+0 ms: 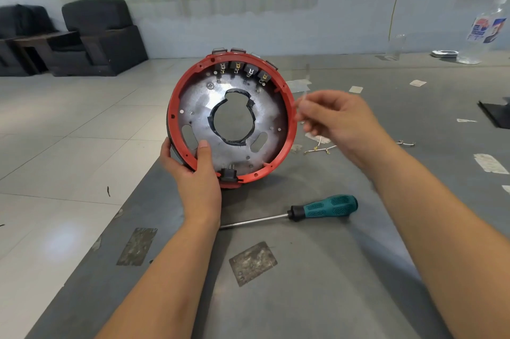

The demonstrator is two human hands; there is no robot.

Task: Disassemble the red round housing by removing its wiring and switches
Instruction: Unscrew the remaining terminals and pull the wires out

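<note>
The red round housing (289, 106) stands tilted on its edge on the grey table, its open side facing me. A metal plate (198, 106) with a large centre hole fills it. Several black switches (249, 69) with brass terminals sit along its top rim, and a black socket (229, 173) sits at the bottom. My left hand (193, 173) grips the lower left rim, thumb pressed on the plate. My right hand (339, 120) hovers just right of the housing and pinches a thin pale wire (303, 95), which is blurred. Loose removed wires (320, 146) lie behind that hand.
A screwdriver (325, 207) with a teal and black handle lies on the table (303, 297) in front of the housing. Worn tape patches (252, 262) mark the surface. A clear bottle (488, 32) stands far right. The table's left edge drops to a tiled floor; dark sofas (102, 34) stand beyond.
</note>
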